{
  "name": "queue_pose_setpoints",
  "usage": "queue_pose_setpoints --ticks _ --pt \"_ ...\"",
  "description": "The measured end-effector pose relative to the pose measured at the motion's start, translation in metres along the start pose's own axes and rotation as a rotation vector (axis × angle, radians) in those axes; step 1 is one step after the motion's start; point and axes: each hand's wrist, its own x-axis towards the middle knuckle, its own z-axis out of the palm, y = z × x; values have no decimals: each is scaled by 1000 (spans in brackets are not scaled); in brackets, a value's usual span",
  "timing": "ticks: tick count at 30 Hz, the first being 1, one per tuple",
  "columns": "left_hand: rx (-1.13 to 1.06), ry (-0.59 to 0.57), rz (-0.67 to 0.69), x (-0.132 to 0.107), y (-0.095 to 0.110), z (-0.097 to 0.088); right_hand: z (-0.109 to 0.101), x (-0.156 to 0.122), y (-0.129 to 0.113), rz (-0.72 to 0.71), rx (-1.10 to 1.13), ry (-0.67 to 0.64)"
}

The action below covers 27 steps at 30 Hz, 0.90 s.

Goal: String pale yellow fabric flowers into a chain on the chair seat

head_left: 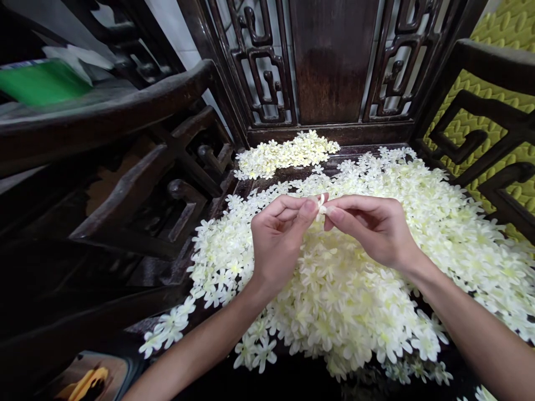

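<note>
Between my two hands is one small white artificial flower [321, 208], held above a wide heap of similar flowers [343, 289]. My left hand [281, 231] pinches it from the left with thumb and forefinger. From the right, my right hand [371, 225] pinches the same flower, thumb and fingertips pressed together. The fingertips of both hands nearly meet and cover part of the flower. The heaped flowers are white with pale yellow-green centres, and they spread out beneath and around both hands.
A dark carved wooden chair surrounds the heap, with a backrest panel [332, 61] behind and a left armrest [125, 108]. A separate flower cluster [288, 153] lies by the backrest. A green object [44, 81] rests at upper left; yellow quilted fabric [463, 106] shows at right.
</note>
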Motion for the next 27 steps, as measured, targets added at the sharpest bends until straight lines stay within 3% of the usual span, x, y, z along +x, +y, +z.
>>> queue_pose_setpoints --ticks 27 --pt "40 19 -7 0 0 1 2 0 0 -19 -10 17"
